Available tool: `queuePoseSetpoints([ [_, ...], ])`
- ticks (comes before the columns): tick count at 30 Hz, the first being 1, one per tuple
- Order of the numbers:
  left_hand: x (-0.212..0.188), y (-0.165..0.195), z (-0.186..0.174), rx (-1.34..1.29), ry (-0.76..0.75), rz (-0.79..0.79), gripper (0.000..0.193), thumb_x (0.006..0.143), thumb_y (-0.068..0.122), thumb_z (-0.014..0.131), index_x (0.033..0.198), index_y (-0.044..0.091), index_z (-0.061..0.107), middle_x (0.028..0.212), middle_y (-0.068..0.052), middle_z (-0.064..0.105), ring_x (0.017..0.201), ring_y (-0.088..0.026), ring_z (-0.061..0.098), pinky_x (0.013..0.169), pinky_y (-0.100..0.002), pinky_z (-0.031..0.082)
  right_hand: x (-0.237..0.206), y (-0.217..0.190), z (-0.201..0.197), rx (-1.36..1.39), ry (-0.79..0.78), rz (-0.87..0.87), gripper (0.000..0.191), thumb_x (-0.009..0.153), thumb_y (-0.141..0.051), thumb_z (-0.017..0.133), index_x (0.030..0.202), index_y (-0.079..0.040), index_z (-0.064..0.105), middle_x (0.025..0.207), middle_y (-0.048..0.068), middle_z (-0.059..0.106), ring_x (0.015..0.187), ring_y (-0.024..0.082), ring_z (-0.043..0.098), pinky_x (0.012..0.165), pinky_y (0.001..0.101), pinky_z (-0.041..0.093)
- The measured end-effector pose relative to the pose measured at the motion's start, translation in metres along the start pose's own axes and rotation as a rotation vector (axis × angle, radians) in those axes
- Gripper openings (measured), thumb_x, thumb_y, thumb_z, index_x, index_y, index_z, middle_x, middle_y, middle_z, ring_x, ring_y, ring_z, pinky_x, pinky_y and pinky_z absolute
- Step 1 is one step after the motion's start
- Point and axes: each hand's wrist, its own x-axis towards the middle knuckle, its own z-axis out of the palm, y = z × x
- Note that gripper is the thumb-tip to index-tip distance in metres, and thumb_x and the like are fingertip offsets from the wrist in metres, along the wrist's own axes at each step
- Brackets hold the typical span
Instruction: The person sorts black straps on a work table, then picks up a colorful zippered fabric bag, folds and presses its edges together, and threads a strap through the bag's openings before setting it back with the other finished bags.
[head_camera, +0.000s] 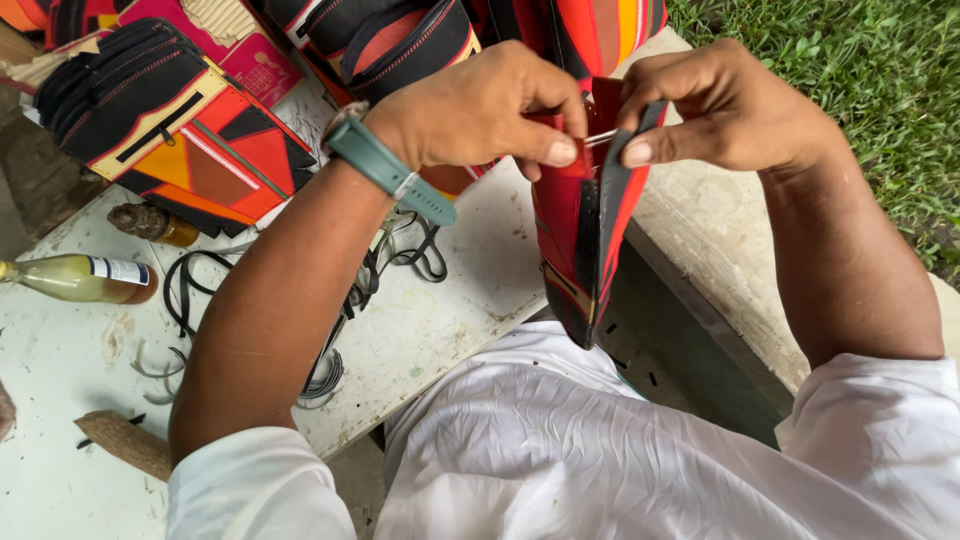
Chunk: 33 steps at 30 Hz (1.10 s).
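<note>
I see a red fabric piece (572, 215) with black bands and a thin yellow stripe, hanging roughly upright off the near edge of the worktable, its lower end tapering to a point above my lap. A black strip (608, 205) runs down its right edge, folded outward at the top where it is pinched. A thin metal needle (600, 138) lies near-level across the top of the piece, between the pinching fingertips; I cannot make out any thread.

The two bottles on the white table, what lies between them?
Bare white tabletop: in the head view a strip of it separates the small brown bottle from the pale yellow bottle. They do not touch.
</note>
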Motion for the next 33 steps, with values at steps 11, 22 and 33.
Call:
queuePoseSetpoints([
  [11,0.012,-0.03,0.011,-0.135,0.162,-0.05,0.015,0.098,0.011,0.071,0.106,-0.002,0.071,0.093,-0.004,0.072,0.078,-0.009,0.072,0.064,-0.025,0.066,-0.001,0.006,-0.008,-0.065,-0.074,-0.003,0.02,0.095,-0.017,0.077,0.104,0.0,0.07,0.089,0.004,0.068,0.093,0.014,0.063,0.086,0.0302,0.05],
  [22,0.021,-0.011,0.022,-0.056,0.207,-0.066,0.014,0.096,0.013,0.07,0.098,0.0,0.071,0.086,-0.004,0.074,0.063,-0.01,0.073,0.056,-0.024,0.063,-0.001,0.004,-0.004,0.06,-0.045,0.069,0.017,0.101,-0.015,0.072,0.107,0.0,0.068,0.1,0.002,0.067,0.094,0.012,0.062,0.085,0.0282,0.05],
  [33,0.016,-0.004,0.027,-0.034,0.201,-0.04,0.015,0.097,0.015,0.069,0.097,0.001,0.073,0.084,-0.005,0.075,0.062,-0.009,0.071,0.055,-0.023,0.061,0.001,-0.011,0.003,-0.04,-0.041,-0.008,0.02,0.097,-0.019,0.075,0.102,0.0,0.071,0.091,0.003,0.063,0.089,0.013,0.06,0.082,0.0287,0.047],
])
